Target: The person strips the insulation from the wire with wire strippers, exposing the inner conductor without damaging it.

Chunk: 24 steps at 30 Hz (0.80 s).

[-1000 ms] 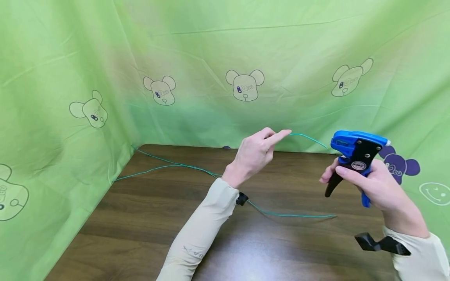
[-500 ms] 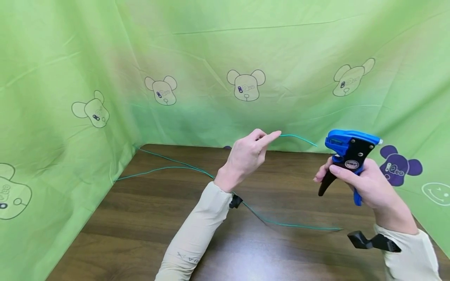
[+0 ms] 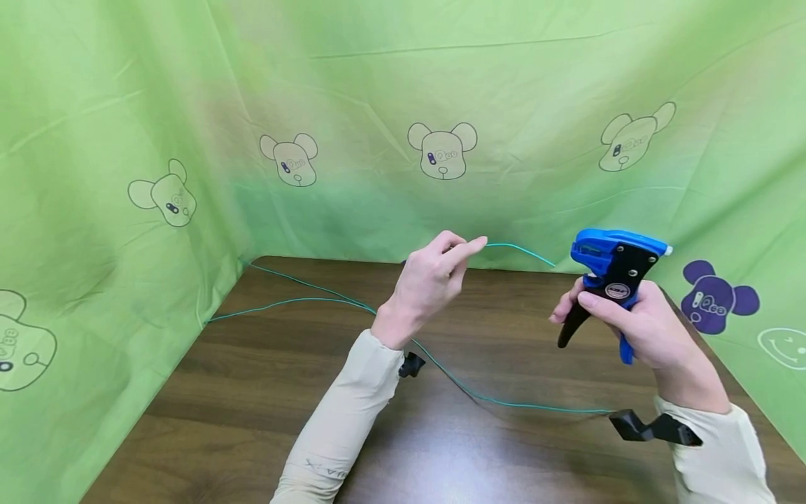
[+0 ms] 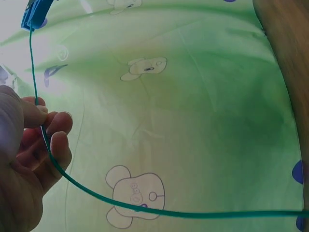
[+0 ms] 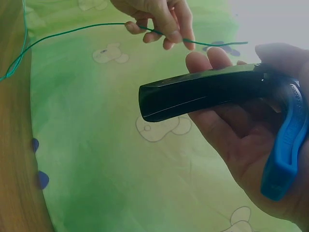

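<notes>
My left hand (image 3: 425,283) pinches a thin green wire (image 3: 519,247) between thumb and fingers, near its free end. That end sticks out to the right and bends slightly down. In my right hand (image 3: 655,325) I hold a blue-and-black wire stripper (image 3: 617,269) upright by its handles, its nose facing left toward the wire tip. A small gap shows between tip and nose in the head view. In the left wrist view the wire (image 4: 91,194) curves through the fingers, and its far end lines up with the stripper's blue nose (image 4: 36,17). The right wrist view shows the black handle (image 5: 203,94) against my fingers.
A brown wooden table (image 3: 252,399) lies below both hands. More green wire (image 3: 504,402) runs across it, with strands reaching the left edge. Green cloth (image 3: 378,84) printed with bear heads hangs at the back and sides.
Both hands have drifted left, carrying the wire and the stripper. The gap between wire tip and stripper nose looks slightly wider. The wire end lying on the table has shifted toward me.
</notes>
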{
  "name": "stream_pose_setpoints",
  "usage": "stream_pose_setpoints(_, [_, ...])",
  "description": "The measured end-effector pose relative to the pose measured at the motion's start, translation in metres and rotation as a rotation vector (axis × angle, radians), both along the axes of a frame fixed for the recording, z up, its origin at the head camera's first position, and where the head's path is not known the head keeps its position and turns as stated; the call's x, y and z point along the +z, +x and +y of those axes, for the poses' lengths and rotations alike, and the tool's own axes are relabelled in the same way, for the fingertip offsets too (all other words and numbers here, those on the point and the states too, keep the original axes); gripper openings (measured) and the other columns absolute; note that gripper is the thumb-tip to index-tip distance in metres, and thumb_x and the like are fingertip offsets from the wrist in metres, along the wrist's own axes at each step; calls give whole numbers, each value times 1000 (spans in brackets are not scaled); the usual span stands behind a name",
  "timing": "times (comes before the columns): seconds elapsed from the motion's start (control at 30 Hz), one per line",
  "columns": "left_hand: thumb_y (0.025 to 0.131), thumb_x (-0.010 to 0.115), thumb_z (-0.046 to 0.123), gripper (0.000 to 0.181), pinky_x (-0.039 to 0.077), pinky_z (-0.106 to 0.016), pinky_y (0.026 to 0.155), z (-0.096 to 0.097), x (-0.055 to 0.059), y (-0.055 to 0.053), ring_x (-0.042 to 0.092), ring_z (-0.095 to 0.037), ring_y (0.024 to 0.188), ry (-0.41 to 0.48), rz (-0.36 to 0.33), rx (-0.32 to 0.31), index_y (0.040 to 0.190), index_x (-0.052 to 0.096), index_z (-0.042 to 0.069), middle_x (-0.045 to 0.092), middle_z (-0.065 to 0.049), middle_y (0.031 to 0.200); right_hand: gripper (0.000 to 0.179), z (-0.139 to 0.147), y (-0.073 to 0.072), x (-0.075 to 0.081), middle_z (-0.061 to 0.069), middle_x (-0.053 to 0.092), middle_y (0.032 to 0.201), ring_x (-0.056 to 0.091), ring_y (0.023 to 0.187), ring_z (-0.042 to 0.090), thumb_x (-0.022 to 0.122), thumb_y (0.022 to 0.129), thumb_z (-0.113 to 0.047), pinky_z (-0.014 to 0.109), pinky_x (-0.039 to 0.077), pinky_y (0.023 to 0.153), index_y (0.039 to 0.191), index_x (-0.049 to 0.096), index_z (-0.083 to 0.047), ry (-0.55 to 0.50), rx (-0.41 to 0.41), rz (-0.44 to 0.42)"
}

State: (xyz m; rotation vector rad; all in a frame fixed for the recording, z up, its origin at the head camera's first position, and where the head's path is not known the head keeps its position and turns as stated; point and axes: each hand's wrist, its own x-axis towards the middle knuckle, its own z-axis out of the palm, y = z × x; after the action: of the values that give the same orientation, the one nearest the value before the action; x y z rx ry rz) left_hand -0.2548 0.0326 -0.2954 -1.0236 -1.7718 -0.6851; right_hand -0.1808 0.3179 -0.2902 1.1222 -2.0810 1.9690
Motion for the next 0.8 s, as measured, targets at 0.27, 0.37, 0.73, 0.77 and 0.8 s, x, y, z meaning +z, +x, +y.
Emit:
stream_pose_setpoints(0.27, [87,61,-8,29,51,-11,62,-15,-3,2,62,-8,65,35,9,40,106,75,8,61,-3,80,21,-7,0,0,22,71,93,71,85,31,34,94,20,29,52,87,107,50,15,-1,-9,1])
stream_pose_setpoints(0.37, [87,61,-7,27,52,-13,62,-20,-3,4,62,-9,64,33,0,66,106,74,7,59,-4,79,21,-11,-2,0,21,71,92,71,85,30,34,94,19,29,52,87,106,50,16,3,-7,7])
stream_pose_setpoints(0.73, [88,60,-8,26,54,-18,59,-33,-2,14,62,-11,63,47,-40,138,108,72,5,59,-6,81,20,-31,-5,0,21,71,92,71,85,31,35,96,16,31,53,86,104,53,18,-1,-2,4])
stream_pose_setpoints(0.77, [88,60,-8,26,54,-18,60,-33,-2,14,62,-11,63,50,-43,137,108,72,5,59,-6,82,20,-33,-5,0,21,71,92,71,86,31,35,97,15,31,53,86,104,53,18,1,-1,0])
stream_pose_setpoints(0.8, [88,60,-8,26,54,-17,61,-33,-2,15,62,-12,64,54,-44,134,108,72,5,59,-6,82,20,-35,-6,0,21,71,92,71,86,31,35,97,15,31,53,86,104,53,18,2,-1,-5])
